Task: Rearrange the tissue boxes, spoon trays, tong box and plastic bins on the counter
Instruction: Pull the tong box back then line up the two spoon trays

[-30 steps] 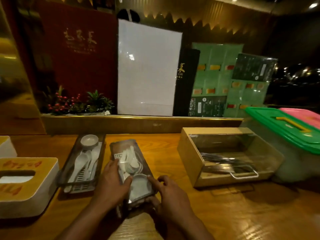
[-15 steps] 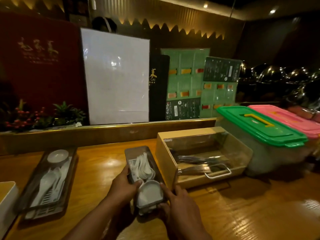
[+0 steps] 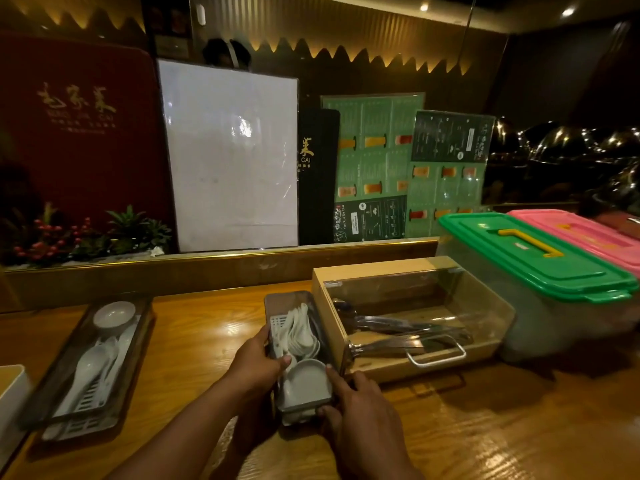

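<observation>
A: Both hands are gripping the narrow grey plastic spoon tray w/ clear lid (image 3: 300, 355) — left hand (image 3: 256, 367) is clamping its left long edge, right hand (image 3: 360, 407) is pinching the near right corner. Tray's sitting on the glossy wooden counter (image 3: 207, 341), its right side touching or just about touching the pale wooden tong box w/ clear hinged cover (image 3: 408, 320).

B: So what's the risk?

A: Jamming, imo. If it's being pushed further right, it's going to shove the tong box, which is sitting near the clear plastic bin w/ green lid (image 3: 540, 271). The pink-lidded bin (image 3: 581, 233) is right behind that, so a knock-on nudge is possible.

B: Contents?

A: White ceramic spoons (image 3: 301, 332) and a small white dish (image 3: 306, 377) are lying loose inside. Lid's looking shut, but can't tell if it's latched; a tilt or a jolt probably means rattling, maybe chipping.

B: Anything else?

A: Right thumb is sitting btwn tray and box front — pinch risk. The other long dark spoon tray (image 3: 93, 362) is lying well apart on the left, angled, so it isn't in the way.
</observation>
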A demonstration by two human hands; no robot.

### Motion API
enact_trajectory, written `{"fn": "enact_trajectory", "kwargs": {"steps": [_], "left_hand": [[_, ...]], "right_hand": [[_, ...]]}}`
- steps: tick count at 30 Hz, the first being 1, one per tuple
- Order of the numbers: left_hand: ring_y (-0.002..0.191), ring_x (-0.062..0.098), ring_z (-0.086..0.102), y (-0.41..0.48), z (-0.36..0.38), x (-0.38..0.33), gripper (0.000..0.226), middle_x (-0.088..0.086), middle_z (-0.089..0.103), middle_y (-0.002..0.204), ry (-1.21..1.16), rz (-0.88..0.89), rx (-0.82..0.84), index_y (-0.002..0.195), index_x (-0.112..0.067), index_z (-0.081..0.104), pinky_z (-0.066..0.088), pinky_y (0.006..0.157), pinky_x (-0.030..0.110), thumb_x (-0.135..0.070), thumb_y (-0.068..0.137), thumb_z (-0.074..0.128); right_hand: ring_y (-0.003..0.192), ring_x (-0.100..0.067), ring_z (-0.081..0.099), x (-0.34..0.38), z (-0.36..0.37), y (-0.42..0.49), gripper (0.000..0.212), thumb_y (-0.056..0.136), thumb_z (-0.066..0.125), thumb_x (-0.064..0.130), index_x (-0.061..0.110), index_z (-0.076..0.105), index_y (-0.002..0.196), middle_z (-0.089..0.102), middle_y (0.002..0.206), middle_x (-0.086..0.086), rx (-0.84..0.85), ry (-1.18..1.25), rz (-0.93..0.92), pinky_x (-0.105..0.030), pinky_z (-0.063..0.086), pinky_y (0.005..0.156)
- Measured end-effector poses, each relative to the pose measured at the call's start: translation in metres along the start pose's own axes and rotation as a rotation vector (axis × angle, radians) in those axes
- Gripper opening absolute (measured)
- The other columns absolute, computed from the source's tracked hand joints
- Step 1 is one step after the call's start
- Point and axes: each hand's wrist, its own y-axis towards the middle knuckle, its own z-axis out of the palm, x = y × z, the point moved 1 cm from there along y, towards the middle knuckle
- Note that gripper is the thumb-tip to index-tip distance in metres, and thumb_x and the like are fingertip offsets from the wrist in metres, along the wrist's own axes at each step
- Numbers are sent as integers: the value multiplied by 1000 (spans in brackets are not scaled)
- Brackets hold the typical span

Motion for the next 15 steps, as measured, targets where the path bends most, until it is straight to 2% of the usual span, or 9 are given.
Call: {"fn": "enact_trajectory", "kwargs": {"steps": [3, 8, 15], "left_hand": [[102, 13, 66, 4, 2, 1, 74, -11, 69, 113, -2, -14, -17, 145, -34, 44, 57, 91, 45, -6, 83, 73], [96, 9, 64, 6, 4, -1, 72, -13, 67, 107, 9, -1, -25, 145, -31, 44, 56, 86, 36, -4, 85, 72], [103, 10, 60, 3, 4, -4, 73, -13, 63, 115, 4, 15, -3, 147, -33, 41, 53, 84, 31, -8, 86, 72]], "right_hand": [[121, -15, 40, 0, -1, 1, 71, 92, 53, 54, 46, 13, 151, 40, 143, 7, -7, 5, -5, -35, 42, 98], [126, -16, 38, -1, -6, 1, 70, 94, 51, 54, 46, 10, 151, 37, 147, 5, 21, 3, -11, -36, 40, 101], [128, -18, 34, -1, -8, -1, 78, 90, 52, 60, 43, 8, 152, 34, 148, 3, 44, -41, -15, -38, 38, 104]]}}
